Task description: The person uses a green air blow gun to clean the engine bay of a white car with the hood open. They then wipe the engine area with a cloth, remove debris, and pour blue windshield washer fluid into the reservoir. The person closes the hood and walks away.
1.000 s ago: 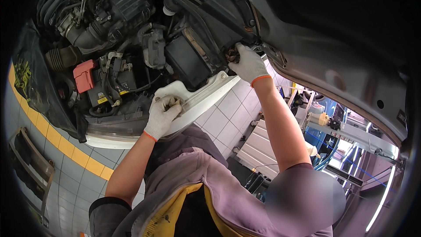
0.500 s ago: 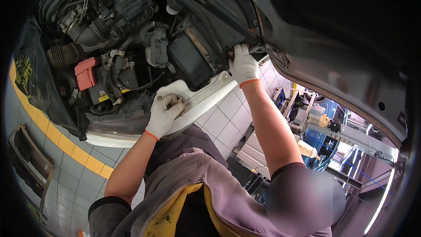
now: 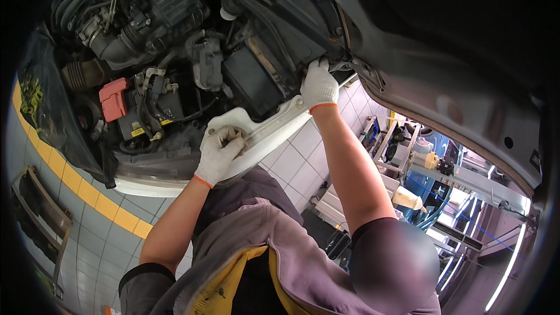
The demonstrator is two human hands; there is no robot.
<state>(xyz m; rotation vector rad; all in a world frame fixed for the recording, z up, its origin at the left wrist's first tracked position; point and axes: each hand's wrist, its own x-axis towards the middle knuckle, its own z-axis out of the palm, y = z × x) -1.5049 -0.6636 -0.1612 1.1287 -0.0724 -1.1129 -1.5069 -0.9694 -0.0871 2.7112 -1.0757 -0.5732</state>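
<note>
My left hand [image 3: 221,153], in a white knit glove with an orange cuff, rests at the white fender [image 3: 262,131] along the engine bay. Its fingers are curled in; whatever they hold is too small to make out. Farther right, my right hand [image 3: 321,86], gloved the same way, reaches to the rear end of the fender beside the hood hinge [image 3: 349,63]. Its fingers are bent together, their tips lost in the dark gap, so what they grip is hidden. A clear headlight [image 3: 175,160] sits left of my left hand.
The engine bay holds a battery with a red terminal cover [image 3: 114,99], a black box [image 3: 254,79] and an air intake hose [image 3: 86,74]. The raised hood [image 3: 443,93] hangs over the right side. A loose panel [image 3: 44,221] lies on the tiled floor, lower left.
My right hand has shifted slightly left and nearer along the fender's rear end, its forearm swinging left with it. The left hand stays at the same spot with its fingers curled.
</note>
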